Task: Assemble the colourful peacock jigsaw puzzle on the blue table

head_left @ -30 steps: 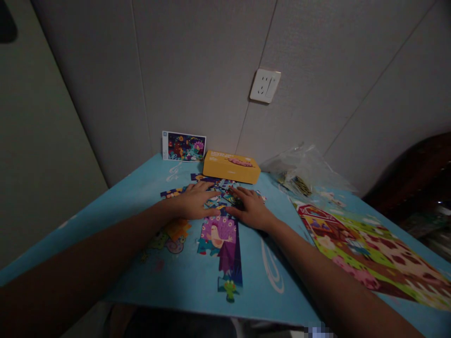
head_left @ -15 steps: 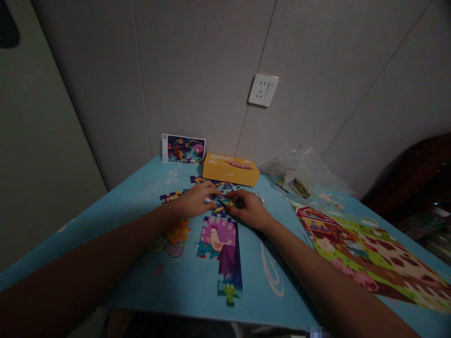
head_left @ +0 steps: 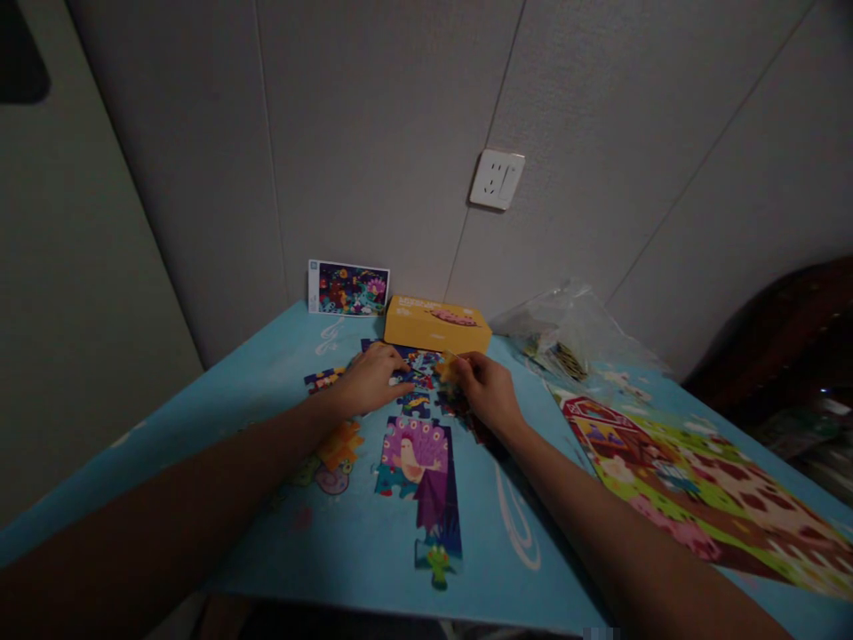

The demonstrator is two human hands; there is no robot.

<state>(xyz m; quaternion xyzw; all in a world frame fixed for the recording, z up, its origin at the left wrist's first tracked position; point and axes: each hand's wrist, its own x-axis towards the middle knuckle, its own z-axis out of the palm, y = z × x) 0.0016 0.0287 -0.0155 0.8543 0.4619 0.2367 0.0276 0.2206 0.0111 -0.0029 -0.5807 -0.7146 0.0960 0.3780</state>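
My right hand (head_left: 491, 393) pinches a jigsaw puzzle piece (head_left: 447, 366) with yellow-orange on it, tilted up off the table. More dark puzzle pieces lie partly under that hand. My left hand (head_left: 374, 380) rests at the left of the small pile of colourful pieces (head_left: 421, 363), its thumb apart from the fingers and nothing visibly held. Nearer to me lies a joined puzzle section with a pink peacock (head_left: 413, 453), with a green frog piece (head_left: 437, 560) at its lower end. Other joined pieces (head_left: 323, 380) sit beside my left wrist, partly hidden by it.
A yellow box (head_left: 436, 325) and a picture card (head_left: 352, 290) stand against the wall at the back. To the right are a clear plastic bag (head_left: 566, 333) and a farm picture puzzle (head_left: 686, 480). The blue table (head_left: 346, 560) ends close in front of me.
My right hand has shifted slightly right, away from my left hand, and now lifts a yellow-orange puzzle piece. My left hand has barely moved. The view has tilted slightly.
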